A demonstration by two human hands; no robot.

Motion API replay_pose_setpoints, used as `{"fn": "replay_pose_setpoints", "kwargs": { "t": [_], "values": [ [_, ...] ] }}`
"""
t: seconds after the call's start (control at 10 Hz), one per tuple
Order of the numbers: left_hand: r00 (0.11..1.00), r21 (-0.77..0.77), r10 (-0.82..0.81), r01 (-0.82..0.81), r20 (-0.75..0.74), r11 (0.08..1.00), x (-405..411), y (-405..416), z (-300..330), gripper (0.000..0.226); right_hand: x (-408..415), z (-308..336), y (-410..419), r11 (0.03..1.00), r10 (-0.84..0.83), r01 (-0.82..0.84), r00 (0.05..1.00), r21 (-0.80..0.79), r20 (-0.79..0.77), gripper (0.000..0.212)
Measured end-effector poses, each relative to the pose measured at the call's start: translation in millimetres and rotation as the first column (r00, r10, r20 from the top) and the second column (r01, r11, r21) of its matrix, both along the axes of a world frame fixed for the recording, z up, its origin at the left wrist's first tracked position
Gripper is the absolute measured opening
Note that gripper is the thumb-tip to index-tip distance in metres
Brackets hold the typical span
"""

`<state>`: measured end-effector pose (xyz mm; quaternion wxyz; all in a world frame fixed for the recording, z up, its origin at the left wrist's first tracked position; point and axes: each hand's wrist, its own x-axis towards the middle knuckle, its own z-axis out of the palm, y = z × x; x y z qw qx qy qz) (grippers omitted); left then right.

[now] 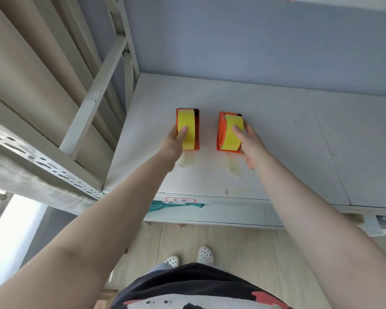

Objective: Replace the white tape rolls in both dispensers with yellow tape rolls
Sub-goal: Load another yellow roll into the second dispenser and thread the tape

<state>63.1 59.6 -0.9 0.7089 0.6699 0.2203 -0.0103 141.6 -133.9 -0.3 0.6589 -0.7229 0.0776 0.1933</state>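
Both arms reach out: left hand and right hand each grasp 1 of 2 yellow-loaded dispensers.

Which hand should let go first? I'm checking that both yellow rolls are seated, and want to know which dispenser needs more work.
Left. Its yellow roll sits square inside the left dispenser, so the left hand looks free to release. The right roll sits tilted in the right dispenser, so the right hand probably needs to press.

Two dispensers, two yellow rolls
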Motion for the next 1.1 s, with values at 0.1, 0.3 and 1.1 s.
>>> {"fn": "replay_pose_setpoints", "kwargs": {
  "t": [0.1,0.3,1.1],
  "values": [
    [0.999,0.01,-0.039,0.039,-0.018,0.999,4,8,1,0.045,1,3,-1,1.0,0.012,-0.012,1.0,-0.022,-0.014,0.041],
    [0.995,-0.011,-0.083,0.083,-0.048,0.997,5,12,4,0.046,3,5,-4,0.999,0.026,-0.028,0.998,-0.04,-0.052,0.054],
    [0.989,0.017,0.141,-0.14,-0.042,0.99,-25,47,30,0.062,-39,13,-32,0.972,-0.159,0.156,0.987,-0.177,-0.005,0.046]
  ]
}}
